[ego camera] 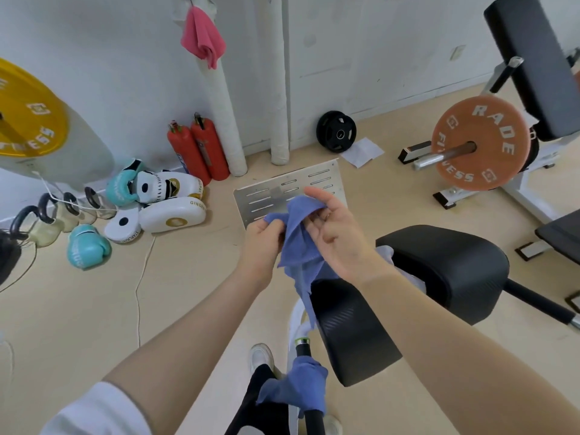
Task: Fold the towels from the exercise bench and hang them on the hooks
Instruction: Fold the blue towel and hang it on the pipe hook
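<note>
The left hand and right hand hold a towel between them, above the near end of the exercise bench. A second towel hangs on a bench handle below. A third towel hangs on the wall behind. Fire extinguishers stand against that wall, boxing gloves to their left, a weight plate far right.

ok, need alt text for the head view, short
A person's left hand and right hand hold up a crumpled blue cloth towel above a black padded exercise bench. A second blue towel is draped over the bench's handle bar below, and a pink towel hangs high on the white wall.
</note>
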{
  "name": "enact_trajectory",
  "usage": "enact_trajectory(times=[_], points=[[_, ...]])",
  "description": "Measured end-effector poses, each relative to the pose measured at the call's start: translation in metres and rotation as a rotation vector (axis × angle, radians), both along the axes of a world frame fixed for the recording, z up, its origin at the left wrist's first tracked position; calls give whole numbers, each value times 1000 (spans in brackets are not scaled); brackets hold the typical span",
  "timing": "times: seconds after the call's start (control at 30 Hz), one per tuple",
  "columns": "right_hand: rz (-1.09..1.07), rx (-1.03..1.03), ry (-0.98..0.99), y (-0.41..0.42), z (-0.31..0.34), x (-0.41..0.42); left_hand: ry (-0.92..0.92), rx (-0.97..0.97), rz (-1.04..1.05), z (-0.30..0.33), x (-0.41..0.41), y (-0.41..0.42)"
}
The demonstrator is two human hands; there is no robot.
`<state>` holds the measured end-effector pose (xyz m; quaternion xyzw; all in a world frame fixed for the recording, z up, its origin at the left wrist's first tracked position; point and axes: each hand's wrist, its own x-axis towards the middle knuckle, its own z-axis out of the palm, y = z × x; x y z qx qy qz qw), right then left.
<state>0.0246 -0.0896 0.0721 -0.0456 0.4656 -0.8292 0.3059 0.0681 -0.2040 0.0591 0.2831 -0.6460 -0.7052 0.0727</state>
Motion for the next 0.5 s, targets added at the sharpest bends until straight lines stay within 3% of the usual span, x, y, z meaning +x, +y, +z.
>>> enact_trajectory(times=[0.1, 0.17, 0.27, 0.4, 0.5], points=[[203, 481, 580, -7, -4, -4, 44, 142, -10, 0, 1, -4], [322, 697, 930, -9, -9, -8, 65, 179, -35, -1, 1, -10], [362, 835, 1147, -14, -11, -8, 57, 198, -41, 0, 2, -18], [-44, 1062, 1453, -27, -8, 0, 51, 222, -78, -5, 3, -14], [-283, 1076, 1513, -33, -9, 4, 74, 216, -77, -2, 7, -12]])
